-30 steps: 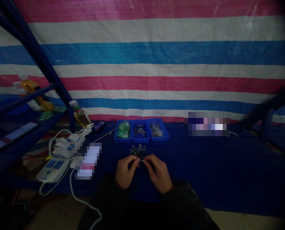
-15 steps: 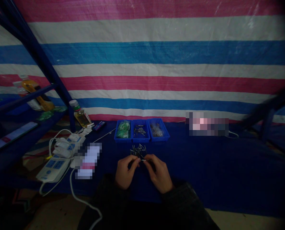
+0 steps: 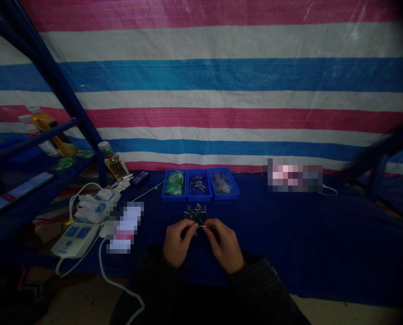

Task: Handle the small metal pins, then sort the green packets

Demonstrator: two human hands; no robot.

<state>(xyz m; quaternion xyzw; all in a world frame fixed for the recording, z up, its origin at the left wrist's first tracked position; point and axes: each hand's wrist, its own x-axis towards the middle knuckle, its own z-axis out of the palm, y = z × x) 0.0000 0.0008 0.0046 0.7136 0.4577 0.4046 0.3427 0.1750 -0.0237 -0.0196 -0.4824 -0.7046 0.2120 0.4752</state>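
Between my two hands is a thin metal pin-like rod (image 3: 201,226), lying crosswise. My left hand (image 3: 178,243) pinches its left end with thumb and forefinger. At the other end, the thumb and forefinger of my right hand (image 3: 225,245) are closed on it. Just beyond my fingertips lies a loose pile of similar thin metal rods (image 3: 196,212) on the dark blue tabletop (image 3: 275,243). The rod's exact kind is too small to make out.
Behind the pile stand three blue trays: one with green packets (image 3: 174,183), one with metal rods (image 3: 197,185), one with clear pieces (image 3: 221,183). At left are a power strip (image 3: 76,239) with cables, a blurred phone (image 3: 126,228) and a bottle (image 3: 114,162).
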